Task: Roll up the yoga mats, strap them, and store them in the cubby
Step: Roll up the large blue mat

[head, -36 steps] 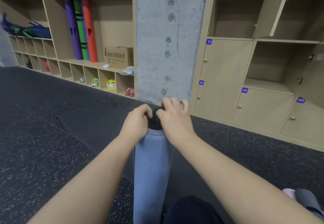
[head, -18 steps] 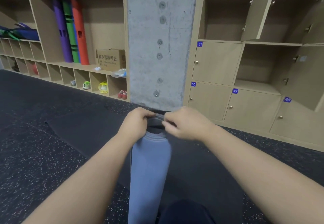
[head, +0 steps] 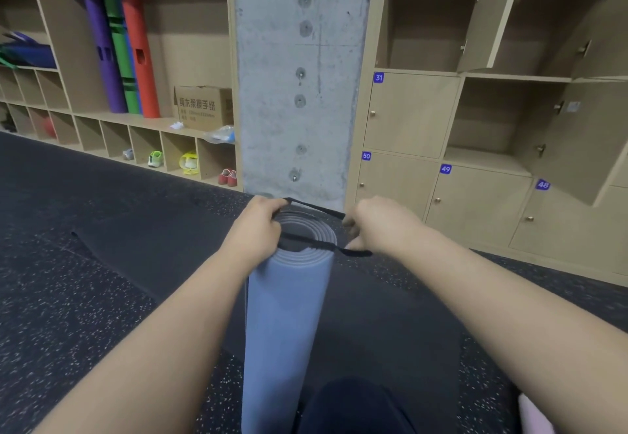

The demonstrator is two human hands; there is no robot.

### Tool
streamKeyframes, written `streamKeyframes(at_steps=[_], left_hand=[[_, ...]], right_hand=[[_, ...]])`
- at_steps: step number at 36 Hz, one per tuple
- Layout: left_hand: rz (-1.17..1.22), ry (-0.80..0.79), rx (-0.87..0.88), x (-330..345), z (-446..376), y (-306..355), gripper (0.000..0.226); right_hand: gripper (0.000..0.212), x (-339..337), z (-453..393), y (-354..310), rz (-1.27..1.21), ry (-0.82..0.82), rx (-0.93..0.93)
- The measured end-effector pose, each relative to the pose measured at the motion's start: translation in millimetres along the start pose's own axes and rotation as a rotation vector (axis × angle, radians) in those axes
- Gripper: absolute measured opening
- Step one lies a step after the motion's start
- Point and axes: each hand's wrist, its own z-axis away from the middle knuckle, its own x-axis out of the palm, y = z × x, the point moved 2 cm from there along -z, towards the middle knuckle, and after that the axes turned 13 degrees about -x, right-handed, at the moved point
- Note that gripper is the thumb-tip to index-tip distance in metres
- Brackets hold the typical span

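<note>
A rolled blue-grey yoga mat (head: 285,318) stands upright in front of me, its spiral top end facing up. A black strap (head: 316,209) is stretched as a loop over that top end. My left hand (head: 253,229) pinches the strap at the roll's left rim. My right hand (head: 380,226) grips the strap's other side just right of the roll, pulling the loop wide. A dark mat (head: 129,240) lies flat on the floor behind the roll.
A concrete pillar (head: 299,76) rises straight ahead. Left of it, open wooden shelving (head: 190,42) holds purple, green and red rolls (head: 119,49), a cardboard box (head: 204,105) and shoes in low cubbies. To the right, numbered lockers (head: 407,114) stand, some open.
My hands, bunched together on the strap at the top of the roll a second ago, have drawn apart. The strap now spreads into an open loop across the mat's top end.
</note>
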Motion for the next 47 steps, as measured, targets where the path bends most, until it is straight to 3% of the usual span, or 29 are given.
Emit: streamKeyframes(at_steps=[3,11,17,21,25,30,34,47], left_hand=[[0.007,-0.004,-0.014,-3,-1,-3,0.05],[0.019,0.007,-0.049,-1,1,-1,0.045],[0.067,-0.009,-0.121,-9,-3,-15,0.045],[0.102,-0.023,-0.167,-17,-5,-27,0.064],[0.082,0.017,-0.203,-24,-2,-31,0.061],[0.103,0.006,-0.205,-29,-11,-39,0.059],[0.122,-0.029,-0.177,-41,-15,-44,0.066],[0.377,-0.297,-0.285,-56,1,-109,0.071]], right_hand=[[0.079,6,6,-3,-0.072,-0.07,-0.049],[0.113,30,7,-25,-0.361,0.0,-0.114],[0.095,35,5,-48,-0.615,0.152,-0.25],[0.089,44,-3,-68,-0.699,0.116,-0.269],[0.089,49,-16,-79,-0.706,0.115,-0.294],[0.06,53,-27,-81,-0.686,0.16,-0.299],[0.053,58,-30,-76,-0.704,0.178,-0.306],[0.048,60,-32,-72,-0.646,0.248,-0.354]])
